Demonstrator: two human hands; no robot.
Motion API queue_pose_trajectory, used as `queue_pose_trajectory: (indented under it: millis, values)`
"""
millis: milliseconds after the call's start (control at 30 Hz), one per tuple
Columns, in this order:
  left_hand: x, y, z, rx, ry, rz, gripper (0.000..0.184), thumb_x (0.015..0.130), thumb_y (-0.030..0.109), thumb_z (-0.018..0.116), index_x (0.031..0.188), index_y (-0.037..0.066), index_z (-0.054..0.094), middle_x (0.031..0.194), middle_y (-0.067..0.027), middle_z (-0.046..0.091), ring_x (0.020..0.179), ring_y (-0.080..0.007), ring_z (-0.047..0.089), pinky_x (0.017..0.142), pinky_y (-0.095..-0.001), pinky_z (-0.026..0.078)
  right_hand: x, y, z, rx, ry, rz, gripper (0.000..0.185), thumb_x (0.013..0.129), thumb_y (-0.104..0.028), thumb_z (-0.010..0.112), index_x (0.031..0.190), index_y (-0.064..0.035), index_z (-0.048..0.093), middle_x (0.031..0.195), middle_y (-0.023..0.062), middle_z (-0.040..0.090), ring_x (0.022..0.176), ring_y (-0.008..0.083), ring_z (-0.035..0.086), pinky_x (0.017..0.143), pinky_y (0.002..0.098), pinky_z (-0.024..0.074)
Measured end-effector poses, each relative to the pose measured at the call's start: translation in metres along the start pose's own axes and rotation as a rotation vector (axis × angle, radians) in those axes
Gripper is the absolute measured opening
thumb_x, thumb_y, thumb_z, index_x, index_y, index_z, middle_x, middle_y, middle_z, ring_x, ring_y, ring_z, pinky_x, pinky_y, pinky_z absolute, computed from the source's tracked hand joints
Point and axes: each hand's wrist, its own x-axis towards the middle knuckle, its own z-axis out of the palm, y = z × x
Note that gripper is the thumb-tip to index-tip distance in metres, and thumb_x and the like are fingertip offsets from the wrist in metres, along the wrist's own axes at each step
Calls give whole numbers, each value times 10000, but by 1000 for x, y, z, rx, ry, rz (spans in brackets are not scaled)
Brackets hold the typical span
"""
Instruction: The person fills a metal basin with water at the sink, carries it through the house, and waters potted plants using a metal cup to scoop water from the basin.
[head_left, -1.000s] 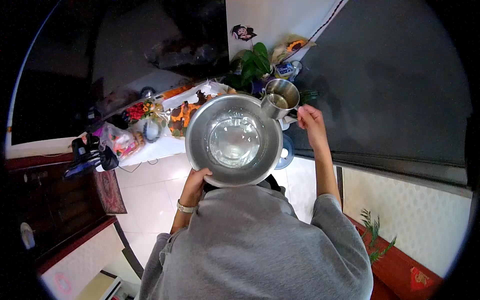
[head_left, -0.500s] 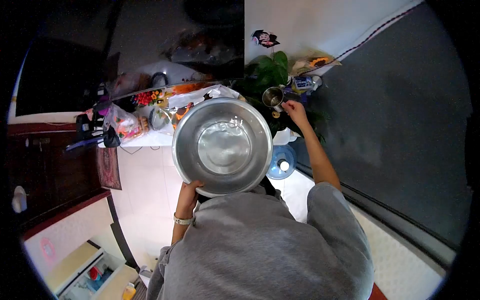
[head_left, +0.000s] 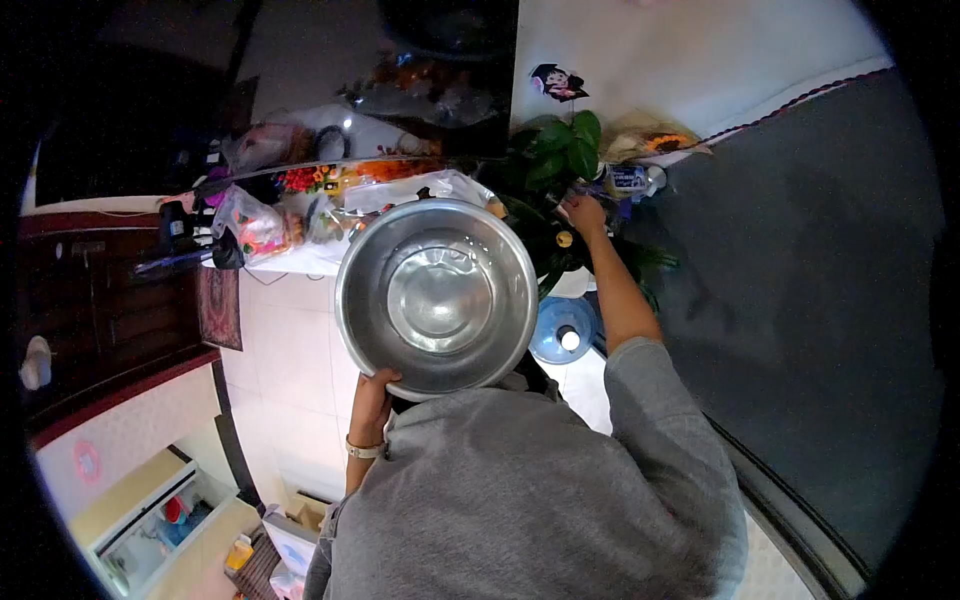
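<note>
Fingers of the left hand (head_left: 371,400) grip the near-left rim of a stainless steel basin (head_left: 362,300), with the thumb over the lip; the other fingers are out of my sight beneath it. I have the basin in front of the grey shirt (head_left: 530,490), its mouth facing my camera, and bright glints of what looks like water lie across its bottom. A pale watch or bracelet (head_left: 366,451) circles that wrist.

On the far right side, I see the right hand (head_left: 584,215) at the end of an outstretched arm, its fingers closed on a metal mug (head_left: 557,203) that is mostly lost against dark foliage. I cannot tell how the mug is tilted. Broad green leaves (head_left: 583,150) rise just beyond it, and a wrapped sunflower (head_left: 664,143) lies farther right. Below the forearm, a blue water jug (head_left: 556,328) with a white cap stands beside the basin in my view.
</note>
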Motion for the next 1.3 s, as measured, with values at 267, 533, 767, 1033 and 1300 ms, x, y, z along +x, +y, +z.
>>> queue_pose_trajectory:
  millis: [267, 533, 767, 1033, 1300]
  values:
    - [4, -2, 2, -26, 18, 25, 338, 625, -38, 480, 962, -25, 458, 792, -71, 527, 722, -167, 519, 653, -271, 430, 15, -27, 1, -182, -48, -30, 283, 700, -348, 577, 726, -69, 617, 732, 131, 590, 733, 280, 564, 613, 379, 453]
    - [6, -2, 4, -62, -4, 42, 292, 628, -38, 484, 919, -28, 486, 823, -75, 544, 714, -169, 521, 657, -281, 431, 24, -34, 16, -306, -51, -150, 239, 688, -310, 589, 720, -74, 614, 726, 114, 588, 742, 267, 568, 631, 378, 460]
    - [8, -2, -1, -42, -48, 41, 248, 635, -31, 484, 882, -32, 501, 799, -66, 545, 692, -160, 521, 645, -272, 423, 1, -32, -1, 35, 79, -88, 257, 673, -311, 607, 666, -54, 606, 683, 123, 588, 655, 288, 560, 576, 372, 437]
    - [3, 13, 0, 32, -105, 51, 264, 649, -18, 469, 911, -47, 489, 814, -87, 535, 727, -166, 514, 677, -276, 418, -39, 13, -7, 929, -63, 297, 324, 729, -320, 574, 548, -58, 512, 474, 23, 459, 387, 113, 414, 373, 255, 312]
    - [8, 23, -19, 226, -261, -63, 323, 669, 17, 477, 983, -53, 446, 867, -90, 510, 764, -162, 500, 663, -260, 409, -174, -42, -115, 1155, 89, 148, 302, 775, -267, 539, 548, -88, 450, 437, -45, 325, 375, 43, 307, 369, 207, 189]
